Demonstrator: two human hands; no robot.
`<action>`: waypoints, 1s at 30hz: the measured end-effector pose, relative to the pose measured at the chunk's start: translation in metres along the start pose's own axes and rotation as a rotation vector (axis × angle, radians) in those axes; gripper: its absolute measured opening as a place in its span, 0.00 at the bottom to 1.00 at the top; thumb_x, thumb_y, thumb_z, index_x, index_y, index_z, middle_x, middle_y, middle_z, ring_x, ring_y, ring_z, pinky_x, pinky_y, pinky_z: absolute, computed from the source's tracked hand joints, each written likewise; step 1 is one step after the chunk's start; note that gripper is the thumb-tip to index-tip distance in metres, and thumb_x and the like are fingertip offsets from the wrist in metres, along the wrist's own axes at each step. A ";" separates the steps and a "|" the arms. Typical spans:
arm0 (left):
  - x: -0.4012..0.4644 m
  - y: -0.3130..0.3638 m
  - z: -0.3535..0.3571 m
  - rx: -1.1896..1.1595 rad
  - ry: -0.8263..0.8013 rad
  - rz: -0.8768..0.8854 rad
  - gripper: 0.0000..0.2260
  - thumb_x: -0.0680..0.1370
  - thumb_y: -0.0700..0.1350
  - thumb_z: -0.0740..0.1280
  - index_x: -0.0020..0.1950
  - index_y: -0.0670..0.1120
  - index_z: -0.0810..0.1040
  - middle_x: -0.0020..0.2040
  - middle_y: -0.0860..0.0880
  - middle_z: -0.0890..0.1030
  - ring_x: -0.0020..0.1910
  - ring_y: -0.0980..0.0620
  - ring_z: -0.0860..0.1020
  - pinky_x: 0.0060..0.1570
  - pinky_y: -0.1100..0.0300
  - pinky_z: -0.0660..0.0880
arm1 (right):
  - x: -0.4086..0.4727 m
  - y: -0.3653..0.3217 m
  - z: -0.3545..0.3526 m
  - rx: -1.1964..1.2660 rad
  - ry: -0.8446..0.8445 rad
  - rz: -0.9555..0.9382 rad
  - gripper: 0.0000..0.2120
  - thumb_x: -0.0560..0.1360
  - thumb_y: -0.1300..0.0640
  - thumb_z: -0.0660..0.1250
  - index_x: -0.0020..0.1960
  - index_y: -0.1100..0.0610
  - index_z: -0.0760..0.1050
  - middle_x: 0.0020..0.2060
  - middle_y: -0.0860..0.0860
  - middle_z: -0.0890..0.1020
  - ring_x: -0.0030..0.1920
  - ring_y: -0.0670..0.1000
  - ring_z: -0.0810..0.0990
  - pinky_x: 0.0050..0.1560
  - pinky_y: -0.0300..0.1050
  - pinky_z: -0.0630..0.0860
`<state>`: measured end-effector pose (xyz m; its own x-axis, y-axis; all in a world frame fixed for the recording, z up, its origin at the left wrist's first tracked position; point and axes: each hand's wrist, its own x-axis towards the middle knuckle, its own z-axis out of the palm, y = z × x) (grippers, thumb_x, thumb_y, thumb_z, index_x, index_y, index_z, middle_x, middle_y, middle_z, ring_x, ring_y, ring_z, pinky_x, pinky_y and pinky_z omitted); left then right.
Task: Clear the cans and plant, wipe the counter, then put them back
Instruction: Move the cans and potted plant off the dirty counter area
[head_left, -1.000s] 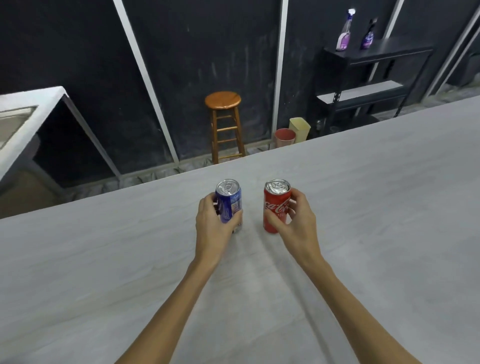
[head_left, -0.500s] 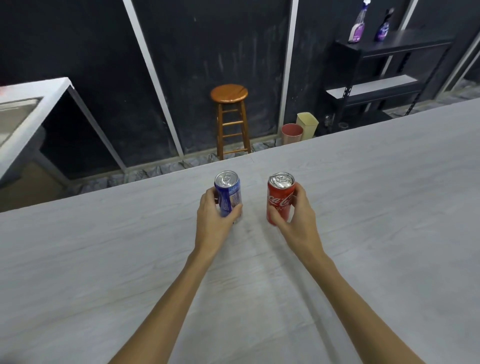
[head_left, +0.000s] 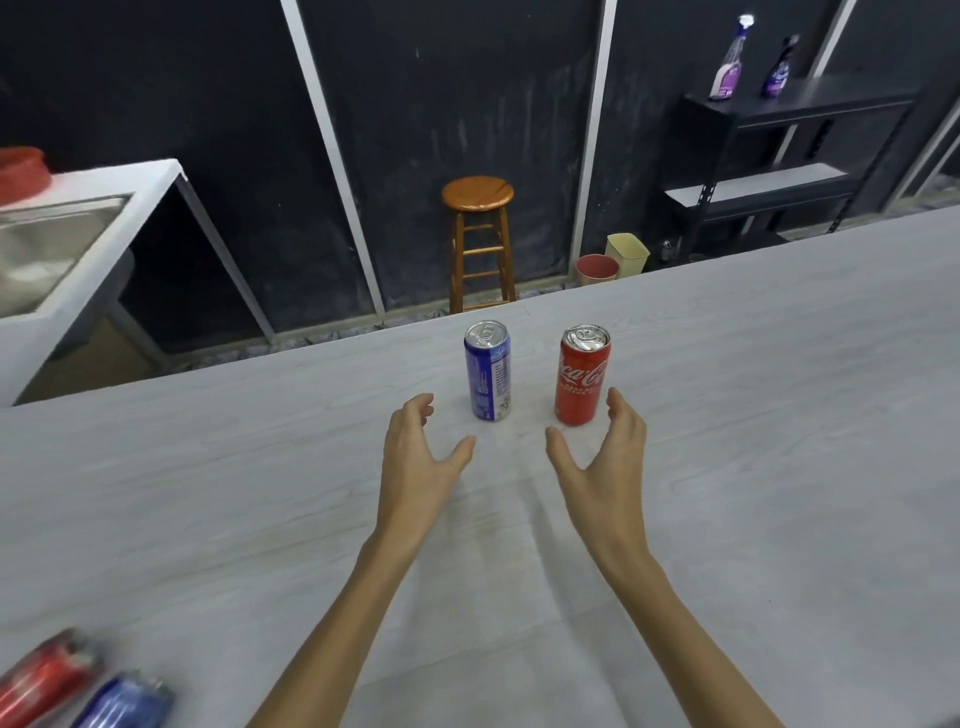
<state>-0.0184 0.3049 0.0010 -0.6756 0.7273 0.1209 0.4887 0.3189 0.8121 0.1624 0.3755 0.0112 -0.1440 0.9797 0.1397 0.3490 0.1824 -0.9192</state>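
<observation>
Two cans are seen standing upright near the far edge of the pale grey surface (head_left: 727, 467), at the centre of the frame: a blue can (head_left: 488, 371) on the left and a red Coca-Cola can (head_left: 582, 376) on the right, set a little apart. The left hand (head_left: 418, 462) is held just below and to the left of the blue can, its grip released, fingers spread and lightly curved, touching nothing. The right hand (head_left: 605, 467) is held below the red can, its grip likewise released; its fingertips are seen just beside the can's lower right side. Two more cans, one red (head_left: 44, 675) and one blue (head_left: 124, 701), are seen blurred in the lower left corner.
</observation>
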 end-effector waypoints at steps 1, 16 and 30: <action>-0.007 -0.002 -0.008 0.002 -0.001 0.003 0.31 0.76 0.51 0.77 0.74 0.52 0.67 0.69 0.52 0.73 0.68 0.55 0.72 0.60 0.63 0.68 | -0.013 -0.004 0.002 0.006 -0.016 0.002 0.37 0.80 0.52 0.73 0.82 0.53 0.57 0.77 0.49 0.64 0.76 0.47 0.66 0.71 0.41 0.65; -0.092 -0.067 -0.182 0.039 -0.016 0.080 0.27 0.77 0.53 0.74 0.74 0.51 0.69 0.65 0.55 0.73 0.67 0.55 0.70 0.58 0.64 0.65 | -0.199 -0.086 0.084 -0.030 -0.231 0.016 0.37 0.80 0.45 0.71 0.82 0.49 0.57 0.72 0.45 0.69 0.71 0.44 0.70 0.68 0.42 0.70; -0.122 -0.172 -0.328 0.211 -0.094 -0.026 0.27 0.78 0.54 0.72 0.75 0.48 0.70 0.71 0.47 0.72 0.71 0.49 0.70 0.61 0.59 0.67 | -0.331 -0.117 0.180 -0.089 -0.347 0.106 0.37 0.79 0.39 0.68 0.82 0.47 0.58 0.71 0.46 0.71 0.66 0.45 0.74 0.59 0.40 0.71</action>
<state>-0.2014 -0.0379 0.0336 -0.6402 0.7672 0.0399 0.5827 0.4511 0.6759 0.0028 0.0154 0.0060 -0.4023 0.9098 -0.1017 0.4556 0.1026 -0.8843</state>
